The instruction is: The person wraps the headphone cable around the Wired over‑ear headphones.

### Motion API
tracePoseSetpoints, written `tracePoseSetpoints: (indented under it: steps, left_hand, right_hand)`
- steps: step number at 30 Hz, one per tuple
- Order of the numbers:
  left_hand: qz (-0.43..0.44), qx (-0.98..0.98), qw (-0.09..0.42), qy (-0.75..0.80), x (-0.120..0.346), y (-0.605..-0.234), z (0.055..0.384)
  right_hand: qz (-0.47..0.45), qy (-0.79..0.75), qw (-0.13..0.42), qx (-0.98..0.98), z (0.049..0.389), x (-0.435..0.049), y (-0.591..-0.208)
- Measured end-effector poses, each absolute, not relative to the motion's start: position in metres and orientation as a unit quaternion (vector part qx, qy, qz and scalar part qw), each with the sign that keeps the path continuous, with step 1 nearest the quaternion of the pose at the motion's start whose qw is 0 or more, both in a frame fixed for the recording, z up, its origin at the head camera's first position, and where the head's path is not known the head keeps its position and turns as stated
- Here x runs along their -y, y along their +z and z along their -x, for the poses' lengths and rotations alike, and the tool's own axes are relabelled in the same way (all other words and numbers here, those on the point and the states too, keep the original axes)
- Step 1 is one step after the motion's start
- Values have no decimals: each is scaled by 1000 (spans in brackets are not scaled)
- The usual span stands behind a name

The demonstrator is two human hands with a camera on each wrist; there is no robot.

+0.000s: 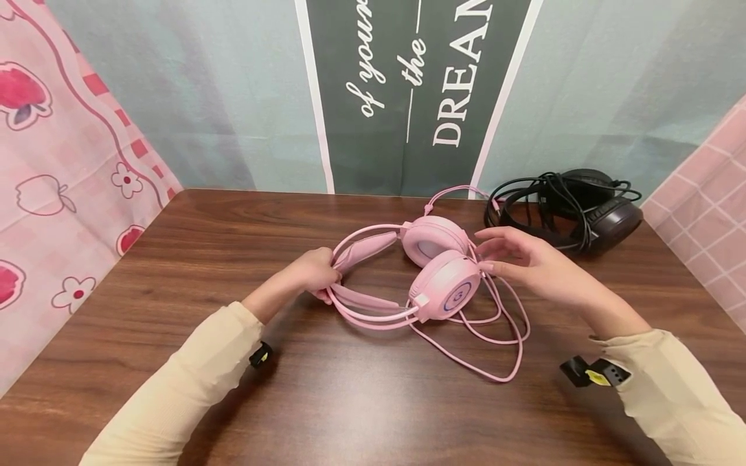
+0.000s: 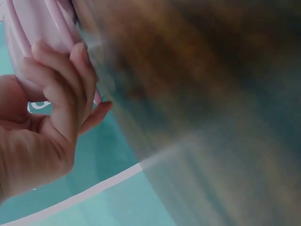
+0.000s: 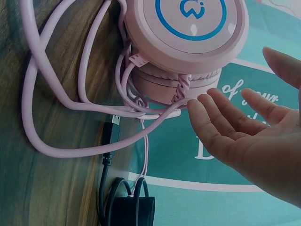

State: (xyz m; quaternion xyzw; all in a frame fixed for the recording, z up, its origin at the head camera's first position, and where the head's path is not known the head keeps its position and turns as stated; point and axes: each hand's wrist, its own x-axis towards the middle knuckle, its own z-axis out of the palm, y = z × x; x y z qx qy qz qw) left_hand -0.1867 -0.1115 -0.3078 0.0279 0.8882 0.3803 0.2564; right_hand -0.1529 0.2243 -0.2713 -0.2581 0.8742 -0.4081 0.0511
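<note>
A pair of pink headphones (image 1: 445, 294) lies on its side on the wooden table, ear cups to the right and headband to the left. My left hand (image 1: 315, 270) grips the top of the headband, fingers curled round it; the left wrist view shows the pink band (image 2: 44, 28) in that hand. Beside the ear cups is my right hand (image 1: 533, 262), fingers extended and fingertips right at the cups and cable. In the right wrist view its fingers (image 3: 211, 122) are spread below an ear cup (image 3: 197, 47) with a blue ring. The pink cable (image 1: 517, 353) loops loosely over the table.
Black headphones (image 1: 612, 223) wrapped in their black cable sit at the back right. A black USB plug (image 3: 112, 134) shows near the pink cable in the right wrist view. Behind the wooden table (image 1: 361, 388) hangs a backdrop cloth (image 1: 221, 103) with lettering; pink cloth borders the left side.
</note>
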Motion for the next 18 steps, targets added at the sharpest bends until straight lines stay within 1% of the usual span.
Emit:
tracePoseSetpoints:
  steps: [3, 6, 13, 18]
  left_hand:
    - [-17, -897, 267, 352, 108, -303, 188]
    - [-12, -906, 267, 329, 104, -301, 190]
    - [5, -900, 274, 339, 99, -302, 190]
    - [15, -912, 262, 315, 94, -299, 191]
  right_hand:
    - [260, -411, 50, -872, 153, -225, -272]
    - [259, -418, 53, -869, 152, -225, -271]
    - [260, -429, 54, -863, 152, -226, -270]
    - [262, -434, 55, -860, 152, -226, -270]
